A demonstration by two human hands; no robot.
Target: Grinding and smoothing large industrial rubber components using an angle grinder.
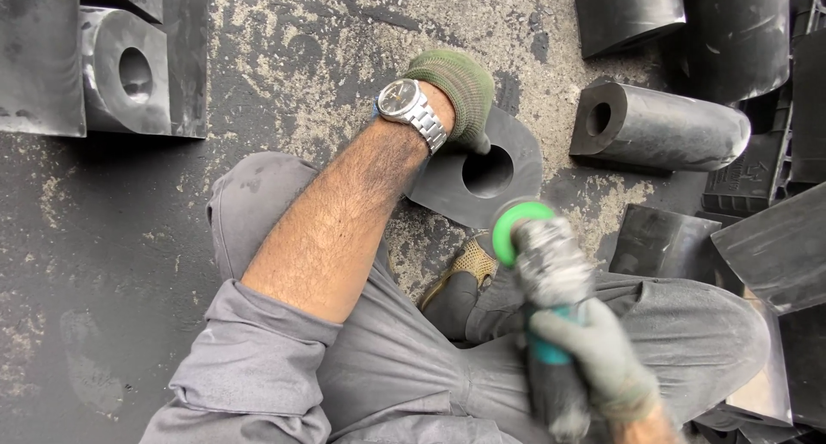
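My left hand (454, 87), in a green knit glove with a metal wristwatch on the wrist, presses down on a black rubber block (516, 160) that has a round hole through it and stands on the floor in front of my knees. My right hand (602, 358), in a grey-green glove, grips a dusty power grinder (551, 276) with a green ring at its head. The grinder's head hovers just below and to the right of the block's hole, blurred by motion.
More black rubber blocks surround me: a long one with a hole (662, 127) at right, others stacked at the right edge (774, 246), and a group at top left (129, 65). The concrete floor (301, 48) is blackened with dust. My shoe (465, 272) shows between my knees.
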